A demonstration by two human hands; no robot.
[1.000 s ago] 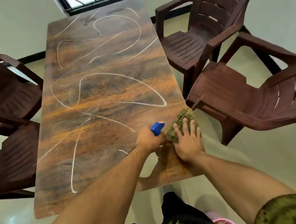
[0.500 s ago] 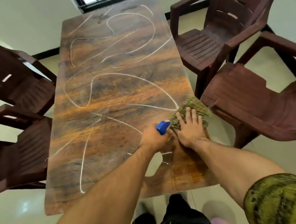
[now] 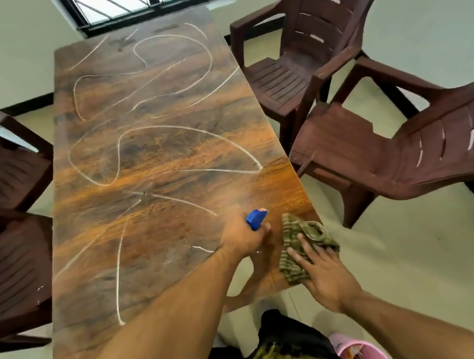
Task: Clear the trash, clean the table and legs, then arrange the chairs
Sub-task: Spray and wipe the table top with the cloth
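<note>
A long wood-grain table point(image 3: 153, 164) carries white scribbled lines across most of its top. My left hand point(image 3: 243, 238) grips a spray bottle with a blue nozzle point(image 3: 257, 218), held over the table's near right part; a faint mist hangs beyond the nozzle. My right hand point(image 3: 324, 272) presses flat on a green striped cloth point(image 3: 297, 243) at the table's near right corner, the cloth partly hanging past the edge. The bottle's body is hidden by my hand.
Two brown plastic chairs point(image 3: 305, 57) point(image 3: 400, 146) stand at the table's right side, two more point(image 3: 0, 164) point(image 3: 10, 276) at its left. A barred window point(image 3: 143, 3) is behind the far end. A pink bucket point(image 3: 359, 352) sits on the floor near my feet.
My right hand has dragged the cloth back toward me along the right edge. My left hand with the spray bottle moved slightly left of the cloth, and mist now shows.
</note>
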